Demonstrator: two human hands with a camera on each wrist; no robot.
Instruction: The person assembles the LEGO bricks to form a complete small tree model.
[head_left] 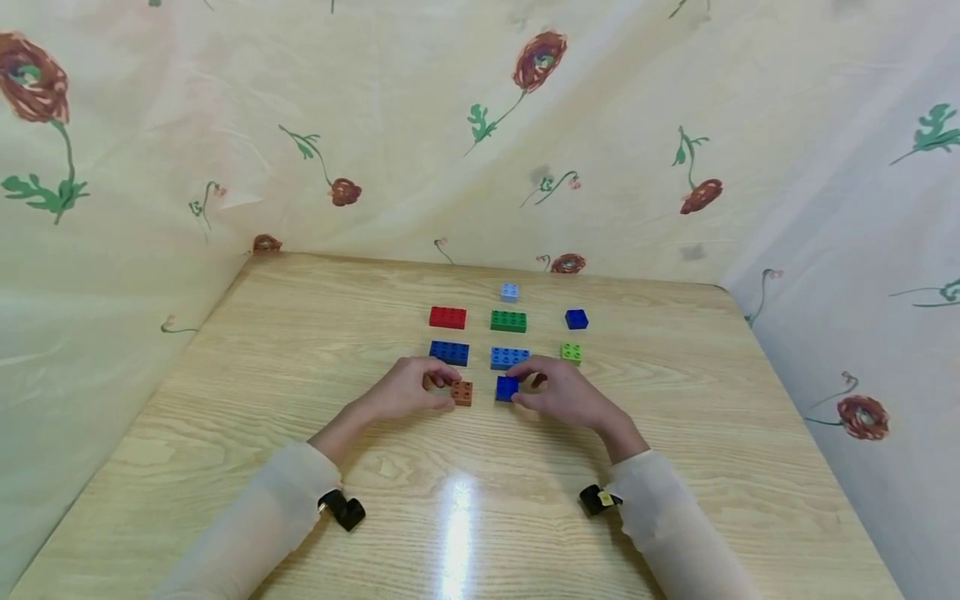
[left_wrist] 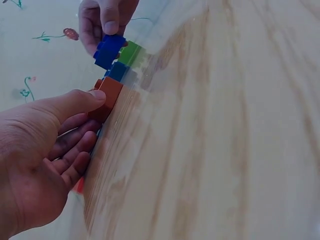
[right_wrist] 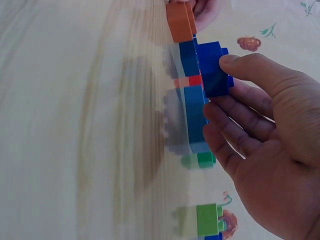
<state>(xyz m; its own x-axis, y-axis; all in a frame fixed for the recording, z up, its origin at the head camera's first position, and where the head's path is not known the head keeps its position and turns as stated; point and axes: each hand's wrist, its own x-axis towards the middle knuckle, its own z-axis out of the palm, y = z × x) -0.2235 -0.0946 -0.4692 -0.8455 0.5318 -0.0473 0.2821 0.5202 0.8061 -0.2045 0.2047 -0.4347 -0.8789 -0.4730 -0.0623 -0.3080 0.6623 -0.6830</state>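
By the left hand [head_left: 409, 390] an orange brick [head_left: 462, 393] is pinched; by the right hand [head_left: 561, 392], a dark blue brick [head_left: 506, 389], just apart. Farther off, other bricks [head_left: 508, 322] are spread on the bench [head_left: 337, 317]. Picking-up seems under way; steady, level grips are probably called for next.

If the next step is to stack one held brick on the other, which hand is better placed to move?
Probably the right hand: its small blue brick looks raised above the table, while the orange brick in the left hand appears lower, with its top uncovered.
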